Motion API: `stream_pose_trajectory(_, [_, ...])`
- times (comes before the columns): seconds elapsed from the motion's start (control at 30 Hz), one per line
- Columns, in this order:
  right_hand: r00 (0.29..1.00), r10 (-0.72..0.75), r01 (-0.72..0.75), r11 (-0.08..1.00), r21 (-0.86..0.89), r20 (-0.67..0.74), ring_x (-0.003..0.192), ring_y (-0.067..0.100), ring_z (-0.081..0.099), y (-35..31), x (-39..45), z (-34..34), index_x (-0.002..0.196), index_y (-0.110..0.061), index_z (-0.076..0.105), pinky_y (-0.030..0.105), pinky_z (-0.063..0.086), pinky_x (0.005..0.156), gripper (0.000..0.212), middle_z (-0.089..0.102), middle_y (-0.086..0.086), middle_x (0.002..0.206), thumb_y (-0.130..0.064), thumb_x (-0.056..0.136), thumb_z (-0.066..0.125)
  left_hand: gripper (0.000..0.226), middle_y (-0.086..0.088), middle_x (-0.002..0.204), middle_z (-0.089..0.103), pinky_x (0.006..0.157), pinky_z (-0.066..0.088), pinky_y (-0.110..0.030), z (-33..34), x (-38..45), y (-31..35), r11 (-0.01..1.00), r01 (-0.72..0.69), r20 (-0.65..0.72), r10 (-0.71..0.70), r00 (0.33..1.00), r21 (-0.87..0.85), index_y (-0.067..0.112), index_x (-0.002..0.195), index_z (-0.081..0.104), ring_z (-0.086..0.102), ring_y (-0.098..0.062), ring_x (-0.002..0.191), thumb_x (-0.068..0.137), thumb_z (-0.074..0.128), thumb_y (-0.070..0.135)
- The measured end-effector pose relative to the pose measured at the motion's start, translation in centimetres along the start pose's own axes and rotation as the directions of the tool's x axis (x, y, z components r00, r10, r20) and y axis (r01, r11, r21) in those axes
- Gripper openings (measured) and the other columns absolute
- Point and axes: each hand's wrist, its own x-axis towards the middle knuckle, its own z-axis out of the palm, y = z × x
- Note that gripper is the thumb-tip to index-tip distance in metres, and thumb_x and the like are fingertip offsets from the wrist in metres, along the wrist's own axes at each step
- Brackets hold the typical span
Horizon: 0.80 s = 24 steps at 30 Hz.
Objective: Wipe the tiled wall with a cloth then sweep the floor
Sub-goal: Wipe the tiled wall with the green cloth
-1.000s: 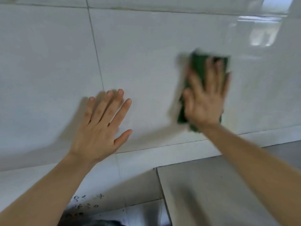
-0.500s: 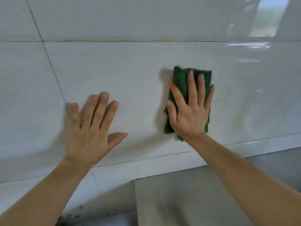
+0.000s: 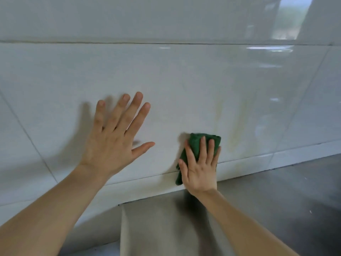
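Now pressing green cloth flat with straight right-hand fingers for scrubbing tiled wall, bracing with spread left hand

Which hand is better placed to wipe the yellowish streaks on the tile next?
Right. The right hand already presses the green cloth flat on the wall, just left of the yellowish streaks. The left hand is bare, spread farther left.
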Motion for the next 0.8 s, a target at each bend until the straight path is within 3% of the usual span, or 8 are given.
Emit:
stream_pose_trajectory(0.07, [0.999, -0.046, 0.047, 0.999, 0.021, -0.015, 0.139, 0.033, 0.002, 1.2, 2.0, -1.1, 0.137, -0.025, 0.033, 0.054, -0.002, 0.114, 0.05, 0.009, 0.013, 0.151, -0.048, 0.099, 0.011, 0.081, -0.005, 0.156, -0.017, 0.114, -0.01, -0.049, -0.2, 0.7, 1.2, 0.999, 0.017, 0.024, -0.016, 1.0, -0.035, 0.01, 0.149, 0.006, -0.015, -0.021, 0.143, 0.091, 0.027, 0.063])
stream_pose_trajectory(0.13, [0.984, -0.028, 0.035, 0.999, 0.037, -0.175, 0.14, 0.037, 0.012, 2.8, 7.6, -3.6, 0.137, -0.026, 0.037, 0.055, 0.004, 0.114, 0.048, 0.017, 0.015, 0.152, -0.046, 0.099, 0.018, 0.081, -0.005, 0.156, -0.018, 0.114, -0.011, -0.049, 0.0, 1.6, 2.1, 0.999, 0.029, 0.03, -0.028, 0.999, -0.046, 0.01, 0.149, 0.005, -0.015, -0.021, 0.143, 0.091, 0.025, 0.063])
stream_pose_trajectory(0.23, [0.885, 0.114, -0.077, 0.992, 0.101, -0.452, 0.137, 0.04, 0.032, 4.2, 17.1, -7.7, 0.138, -0.021, 0.048, 0.058, 0.018, 0.112, 0.049, 0.041, 0.021, 0.146, -0.039, 0.096, 0.032, 0.082, -0.006, 0.156, -0.014, 0.114, -0.009, -0.05, 0.7, 2.1, 3.0, 0.998, 0.056, -0.006, -0.056, 0.998, -0.026, 0.008, 0.149, 0.008, -0.011, -0.022, 0.144, 0.091, 0.03, 0.063])
stream_pose_trajectory(0.3, [0.835, 0.204, -0.158, 0.978, 0.132, -0.511, 0.137, 0.039, 0.035, 4.1, 19.8, -8.7, 0.139, -0.019, 0.048, 0.057, 0.022, 0.113, 0.05, 0.042, 0.021, 0.145, -0.036, 0.094, 0.034, 0.083, -0.007, 0.157, -0.01, 0.114, -0.004, -0.051, 1.3, 1.7, 3.7, 0.998, 0.045, -0.046, -0.047, 0.998, -0.044, 0.008, 0.149, 0.01, -0.007, -0.023, 0.144, 0.091, 0.036, 0.062])
stream_pose_trajectory(0.43, [0.861, 0.302, -0.248, 0.952, 0.179, -0.408, 0.141, 0.039, 0.023, 3.4, 11.1, -3.4, 0.144, -0.02, 0.037, 0.055, 0.017, 0.115, 0.052, 0.034, 0.024, 0.148, -0.036, 0.096, 0.026, 0.086, -0.006, 0.158, -0.005, 0.114, -0.002, -0.052, 2.4, -0.1, 3.7, 0.996, -0.008, -0.073, 0.002, 0.997, -0.091, 0.008, 0.149, 0.01, -0.002, -0.022, 0.145, 0.089, 0.041, 0.06])
stream_pose_trajectory(0.63, [0.977, 0.185, -0.175, 0.98, 0.092, -0.109, 0.146, 0.025, -0.017, 1.9, -3.5, 3.7, 0.14, -0.019, 0.028, 0.054, 0.0, 0.115, 0.05, 0.012, 0.02, 0.147, -0.047, 0.099, 0.017, 0.084, -0.008, 0.157, -0.005, 0.113, -0.002, -0.052, 3.0, -3.1, 3.9, 0.999, -0.036, 0.002, 0.036, 0.999, 0.023, 0.006, 0.148, 0.013, -0.002, -0.023, 0.144, 0.09, 0.037, 0.062])
stream_pose_trajectory(0.7, [0.985, 0.142, -0.134, 0.987, 0.09, -0.094, 0.146, 0.026, -0.018, 2.2, -3.1, 2.9, 0.142, -0.023, 0.019, 0.053, -0.002, 0.115, 0.05, 0.011, 0.021, 0.146, -0.048, 0.099, 0.016, 0.082, -0.007, 0.158, -0.005, 0.114, -0.002, -0.051, 2.7, -3.4, 3.8, 0.999, -0.037, 0.007, 0.037, 0.999, -0.013, 0.006, 0.148, 0.014, -0.002, -0.022, 0.145, 0.091, 0.038, 0.059])
stream_pose_trajectory(0.8, [0.967, 0.135, -0.115, 0.988, 0.103, -0.214, 0.142, 0.038, 0.006, 3.0, 2.8, 0.4, 0.144, -0.023, 0.023, 0.056, 0.005, 0.114, 0.05, 0.019, 0.024, 0.146, -0.046, 0.099, 0.019, 0.081, -0.006, 0.158, -0.005, 0.114, -0.002, -0.051, 2.4, -4.3, 3.1, 0.999, -0.034, 0.01, 0.034, 0.999, -0.015, 0.005, 0.148, 0.014, -0.001, -0.022, 0.145, 0.091, 0.039, 0.058])
